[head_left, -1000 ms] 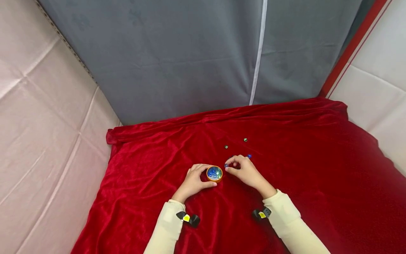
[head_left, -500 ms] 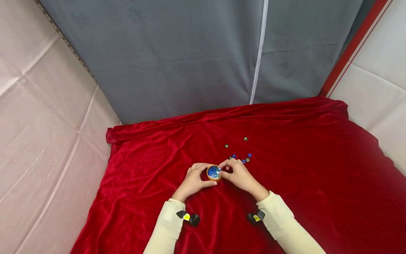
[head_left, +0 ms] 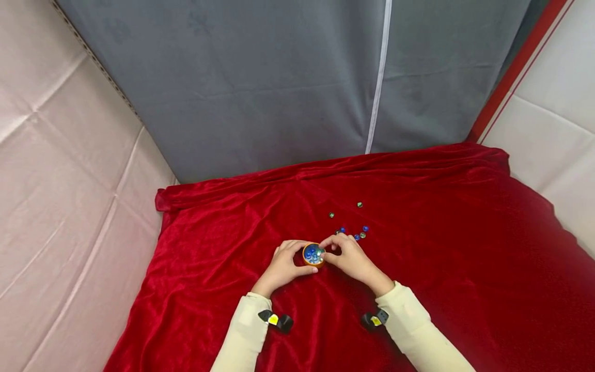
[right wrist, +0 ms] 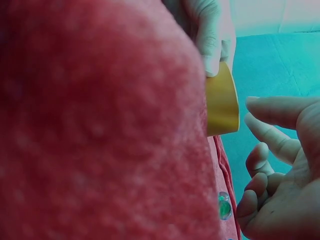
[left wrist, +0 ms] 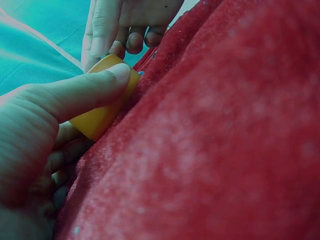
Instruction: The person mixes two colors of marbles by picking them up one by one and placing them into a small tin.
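My left hand grips a small orange-yellow cup standing on the red cloth, thumb on the near side and fingers round the far side. Inside the cup, in the head view, lie several blue and clear glass marbles. My right hand hovers at the cup's right rim, its thumb and index fingertips over the opening. In the right wrist view, thumb and index finger are apart with nothing between them, close beside the cup's mouth. The other right fingers are loosely bent.
Several loose marbles lie on the red velvet cloth beyond my right hand, among them a blue marble and a green one. Farther back are two greenish marbles. A grey curtain hangs behind the cloth.
My right hand has moved left with a marble from beside the cup to over its rim, and the marble is let go into the cup. My left hand stays on the cup.
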### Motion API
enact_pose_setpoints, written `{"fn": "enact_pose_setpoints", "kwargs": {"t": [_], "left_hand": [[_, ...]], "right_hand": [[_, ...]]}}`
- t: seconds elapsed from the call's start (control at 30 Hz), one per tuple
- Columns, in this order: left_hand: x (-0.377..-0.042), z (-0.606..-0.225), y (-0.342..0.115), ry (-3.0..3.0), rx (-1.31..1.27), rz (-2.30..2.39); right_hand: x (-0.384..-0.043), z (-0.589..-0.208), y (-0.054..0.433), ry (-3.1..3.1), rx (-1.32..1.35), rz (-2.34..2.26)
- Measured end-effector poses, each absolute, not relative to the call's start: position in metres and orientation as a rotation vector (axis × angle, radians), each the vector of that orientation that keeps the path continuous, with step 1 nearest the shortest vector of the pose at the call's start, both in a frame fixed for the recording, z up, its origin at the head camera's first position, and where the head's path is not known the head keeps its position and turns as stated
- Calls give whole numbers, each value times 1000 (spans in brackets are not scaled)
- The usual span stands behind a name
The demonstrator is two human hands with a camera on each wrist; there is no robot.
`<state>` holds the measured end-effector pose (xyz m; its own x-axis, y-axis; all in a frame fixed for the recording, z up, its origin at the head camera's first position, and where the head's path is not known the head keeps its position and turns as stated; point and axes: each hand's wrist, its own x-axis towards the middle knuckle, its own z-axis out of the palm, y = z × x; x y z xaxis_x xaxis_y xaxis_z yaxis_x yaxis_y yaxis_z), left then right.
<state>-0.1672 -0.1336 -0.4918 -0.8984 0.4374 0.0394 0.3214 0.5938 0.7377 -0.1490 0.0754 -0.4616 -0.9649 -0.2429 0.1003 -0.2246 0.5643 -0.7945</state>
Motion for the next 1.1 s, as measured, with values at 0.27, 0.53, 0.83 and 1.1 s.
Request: {"fn": "enact_pose_setpoints", "kwargs": {"t": [0.27, 0.53, 0.83, 1.1], "left_hand": [[-167, -492, -134, 2676, 645, 1188], [-168, -493, -134, 2679, 647, 1182], [-168, -493, -133, 2691, 642, 1192], [-168, -494, -133, 2700, 644, 1191]], "right_hand": [[-149, -462, 77, 2763, -424, -1412], [-153, -459, 84, 2761, -429, -1439], [-162, -455, 107, 2803, -329, -1459], [-170, -456, 129, 2800, -182, -1494]]}}
